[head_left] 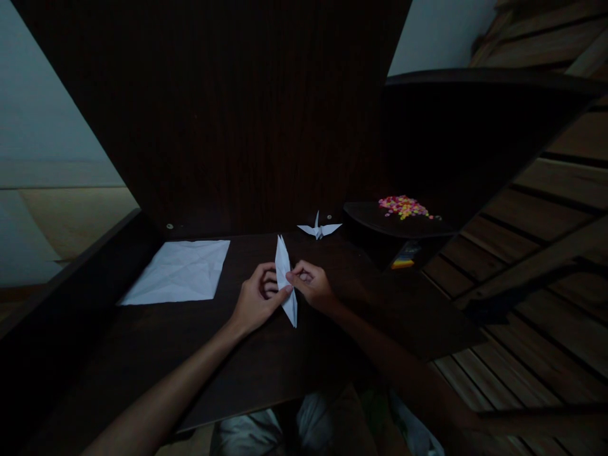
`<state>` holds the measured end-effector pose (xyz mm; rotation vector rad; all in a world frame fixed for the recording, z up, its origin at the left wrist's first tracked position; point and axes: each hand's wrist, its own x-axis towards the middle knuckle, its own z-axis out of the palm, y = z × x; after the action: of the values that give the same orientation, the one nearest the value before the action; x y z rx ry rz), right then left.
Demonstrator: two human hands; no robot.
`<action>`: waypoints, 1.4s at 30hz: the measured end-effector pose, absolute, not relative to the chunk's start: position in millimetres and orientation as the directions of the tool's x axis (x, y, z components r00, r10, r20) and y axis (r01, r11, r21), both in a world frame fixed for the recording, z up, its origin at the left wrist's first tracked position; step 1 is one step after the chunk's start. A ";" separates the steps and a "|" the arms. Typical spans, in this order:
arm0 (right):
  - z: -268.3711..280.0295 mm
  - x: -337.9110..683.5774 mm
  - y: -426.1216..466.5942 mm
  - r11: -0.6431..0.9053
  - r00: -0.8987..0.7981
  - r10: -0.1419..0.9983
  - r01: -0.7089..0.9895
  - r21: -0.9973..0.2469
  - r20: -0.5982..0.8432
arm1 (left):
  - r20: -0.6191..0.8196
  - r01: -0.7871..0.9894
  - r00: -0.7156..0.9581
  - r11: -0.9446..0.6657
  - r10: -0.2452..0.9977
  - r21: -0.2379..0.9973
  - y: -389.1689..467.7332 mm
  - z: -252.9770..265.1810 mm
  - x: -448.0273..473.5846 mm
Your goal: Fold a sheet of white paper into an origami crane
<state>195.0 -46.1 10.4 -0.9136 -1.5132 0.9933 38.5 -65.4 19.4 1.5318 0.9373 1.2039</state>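
A folded white paper piece, long and diamond-shaped with pointed ends, is held upright between my two hands over the dark desk. My left hand grips it from the left, thumb across its front and the other fingers curled behind. From the right, my right hand pinches its middle edge between thumb and fingers. Two narrow points show at its top, and its lower tip hangs below my thumbs. Just beyond my right hand, a finished paper crane with spread wings stands near the back panel.
Creased white paper sheets lie flat at the left of the desk. On a raised corner shelf at the right sits a pile of small colourful pieces. Below it is a small box with a yellow stripe. Wooden slats stand farther right.
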 end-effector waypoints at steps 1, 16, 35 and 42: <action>10.0 194.9 -46.4 0.365 -0.138 0.925 0.056 -0.929 0.355 | 0.256 0.010 0.222 -0.265 0.941 0.964 -65.6 19.5 39.0; 16.5 188.4 -53.0 0.335 -0.137 0.929 -0.079 -0.939 0.343 | 0.287 -0.006 0.243 -0.294 0.927 0.956 -67.6 19.9 41.4; 13.7 190.1 -49.4 0.271 -0.191 0.940 -0.086 -0.959 0.283 | 0.292 -0.018 0.195 -0.294 0.936 0.956 -66.9 21.1 41.5; 15.6 191.3 -48.6 0.304 -0.109 0.946 -0.043 -0.952 0.307 | 0.300 0.002 0.158 -0.304 0.941 0.953 -66.4 22.7 41.2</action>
<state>191.3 -48.6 15.6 -0.9019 -1.4043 1.0677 41.2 -66.4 22.7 1.5208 0.9483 1.2950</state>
